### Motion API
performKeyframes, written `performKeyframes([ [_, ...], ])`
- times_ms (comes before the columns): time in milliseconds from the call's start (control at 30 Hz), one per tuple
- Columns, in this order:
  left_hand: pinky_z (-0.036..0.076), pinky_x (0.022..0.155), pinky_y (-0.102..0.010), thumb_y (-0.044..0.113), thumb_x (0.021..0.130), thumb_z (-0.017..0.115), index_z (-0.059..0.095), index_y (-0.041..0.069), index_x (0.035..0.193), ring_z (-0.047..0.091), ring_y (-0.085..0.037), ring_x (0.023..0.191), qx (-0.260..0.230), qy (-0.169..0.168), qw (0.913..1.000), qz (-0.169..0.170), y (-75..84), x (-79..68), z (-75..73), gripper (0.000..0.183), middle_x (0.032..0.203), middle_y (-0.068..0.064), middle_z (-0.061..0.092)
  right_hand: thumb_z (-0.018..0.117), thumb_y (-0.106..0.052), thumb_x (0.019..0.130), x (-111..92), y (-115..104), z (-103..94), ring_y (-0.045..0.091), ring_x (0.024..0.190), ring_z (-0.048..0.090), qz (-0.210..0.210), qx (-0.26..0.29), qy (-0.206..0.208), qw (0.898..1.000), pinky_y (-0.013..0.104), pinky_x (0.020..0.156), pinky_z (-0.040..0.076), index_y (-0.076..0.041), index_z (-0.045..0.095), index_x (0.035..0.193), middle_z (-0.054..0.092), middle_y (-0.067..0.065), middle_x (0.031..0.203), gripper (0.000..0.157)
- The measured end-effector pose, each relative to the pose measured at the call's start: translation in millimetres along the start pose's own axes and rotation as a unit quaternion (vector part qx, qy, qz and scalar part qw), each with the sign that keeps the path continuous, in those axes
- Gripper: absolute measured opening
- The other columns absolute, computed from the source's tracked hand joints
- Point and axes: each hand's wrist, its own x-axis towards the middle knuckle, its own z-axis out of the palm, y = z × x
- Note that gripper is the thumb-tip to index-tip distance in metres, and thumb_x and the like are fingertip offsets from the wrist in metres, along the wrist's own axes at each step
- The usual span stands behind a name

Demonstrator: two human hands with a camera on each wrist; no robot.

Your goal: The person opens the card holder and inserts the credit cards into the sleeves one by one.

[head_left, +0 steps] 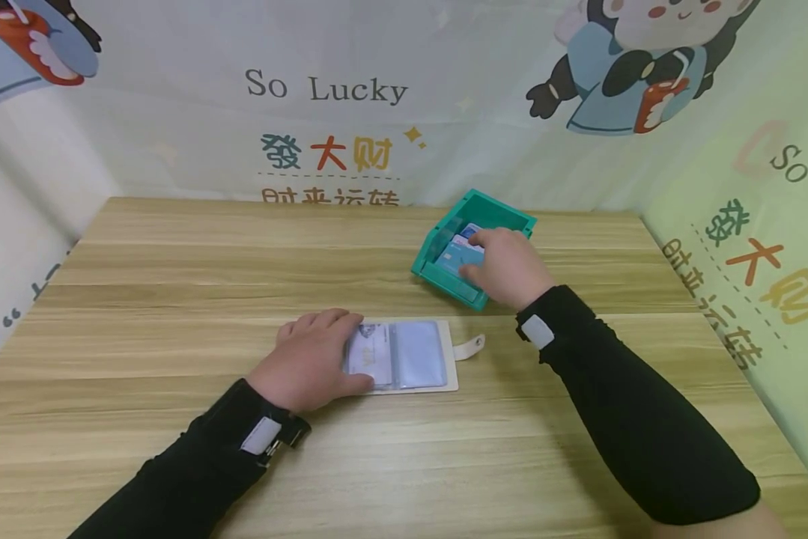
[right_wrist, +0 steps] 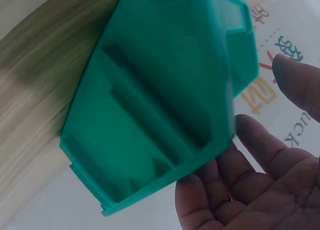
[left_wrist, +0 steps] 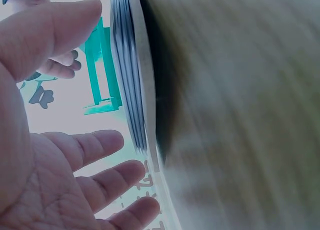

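Observation:
An open card holder (head_left: 451, 374) with clear sleeves lies on the table, a printed card (head_left: 371, 352) in its left sleeve. My left hand (head_left: 312, 363) rests at its left side, thumb by the near edge and fingers by the far one. The left wrist view shows those fingers spread beside the stacked sleeves (left_wrist: 131, 85). Over a green plastic bin (head_left: 491, 213), my right hand (head_left: 511, 269) reaches in with fingertips right at several cards (head_left: 456, 257). The right wrist view shows its fingers (right_wrist: 265, 145) loosely bent behind the bin's side (right_wrist: 135, 120), which hides the cards.
A white snap strap (head_left: 469, 347) sticks out from the holder's right edge. The wooden table (head_left: 174, 284) is bordered by printed cloth (head_left: 188, 135) at the back and both sides. The bin stands near the back edge, tilted relative to it.

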Motion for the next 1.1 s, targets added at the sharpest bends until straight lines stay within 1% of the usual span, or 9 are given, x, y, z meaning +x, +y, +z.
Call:
performKeyframes([
  [233,0.026,0.097,-0.058,0.062,0.072,0.067,0.04,0.01,0.141,0.03,-0.035,0.124,0.013,0.002,0.9999,0.001,0.3,-0.9,-1.0,0.09,0.141,-0.013,0.039,0.068,-0.031,0.085,14,4,6.1,0.033,0.113,0.047,-0.007,-0.054,-0.005,0.998,0.049,0.1,0.033,-0.002,0.057,0.125,0.058,0.016,0.123,0.051],
  [333,0.026,0.097,-0.059,0.062,0.073,0.067,0.04,0.01,0.141,0.029,-0.036,0.125,0.017,0.002,0.9998,0.002,0.9,-1.5,-1.8,0.09,0.142,-0.014,0.038,0.068,-0.031,0.085,20,5,10.2,0.033,0.109,0.048,-0.008,-0.078,-0.012,0.997,0.049,0.097,0.036,-0.003,0.058,0.125,0.06,0.015,0.121,0.05],
  [533,0.024,0.099,-0.06,0.062,0.074,0.065,0.04,0.01,0.141,0.027,-0.037,0.127,0.023,-0.001,0.9997,0.005,1.4,-1.8,-2.3,0.089,0.143,-0.015,0.036,0.067,-0.031,0.085,27,6,16.9,0.034,0.102,0.049,0.009,-0.117,-0.028,0.993,0.051,0.091,0.037,-0.004,0.059,0.124,0.06,0.016,0.117,0.048],
  [600,0.023,0.099,-0.061,0.062,0.075,0.065,0.039,0.009,0.141,0.025,-0.038,0.128,0.023,-0.002,0.9997,0.005,1.5,-2.0,-2.2,0.089,0.144,-0.015,0.035,0.067,-0.029,0.084,28,6,18.2,0.033,0.097,0.049,0.012,-0.124,-0.031,0.992,0.05,0.088,0.037,-0.005,0.061,0.118,0.062,0.015,0.111,0.042],
  [700,0.022,0.1,-0.061,0.062,0.075,0.066,0.039,0.01,0.141,0.024,-0.039,0.128,0.022,-0.003,0.9997,0.004,1.8,-2.3,-2.3,0.089,0.145,-0.016,0.034,0.066,-0.027,0.084,29,6,19.6,0.03,0.088,0.05,0.013,-0.134,-0.031,0.99,0.046,0.081,0.037,-0.006,0.066,0.1,0.063,0.011,0.095,0.026],
  [767,0.022,0.1,-0.061,0.062,0.074,0.066,0.039,0.01,0.142,0.023,-0.039,0.129,0.022,-0.003,0.9998,0.004,2.2,-2.3,-2.5,0.089,0.145,-0.016,0.034,0.065,-0.025,0.084,30,6,20.6,0.028,0.082,0.05,0.015,-0.141,-0.031,0.989,0.044,0.077,0.036,-0.007,0.065,0.087,0.062,0.008,0.086,0.018],
  [833,0.021,0.101,-0.061,0.062,0.074,0.066,0.039,0.01,0.142,0.022,-0.039,0.129,0.022,-0.004,0.9998,0.004,2.3,-2.2,-2.6,0.089,0.145,-0.016,0.033,0.063,-0.024,0.084,32,6,21.8,0.026,0.078,0.049,0.017,-0.148,-0.03,0.988,0.043,0.074,0.035,-0.009,0.063,0.079,0.06,0.007,0.08,0.016],
  [900,0.021,0.101,-0.061,0.062,0.074,0.066,0.038,0.01,0.142,0.021,-0.04,0.13,0.021,-0.004,0.9998,0.003,2.5,-2.0,-2.7,0.09,0.146,-0.016,0.032,0.061,-0.022,0.085,34,6,23.4,0.026,0.076,0.048,0.022,-0.156,-0.031,0.987,0.043,0.073,0.035,-0.009,0.062,0.077,0.06,0.006,0.079,0.016],
  [1100,0.02,0.102,-0.061,0.062,0.074,0.066,0.038,0.01,0.143,0.019,-0.04,0.131,0.019,-0.004,0.9998,0.001,1.9,-1.3,-1.9,0.09,0.147,-0.016,0.031,0.053,-0.018,0.09,38,4,26.3,0.024,0.074,0.049,0.038,-0.167,-0.042,0.984,0.042,0.075,0.035,-0.009,0.063,0.08,0.061,0.006,0.079,0.016],
])
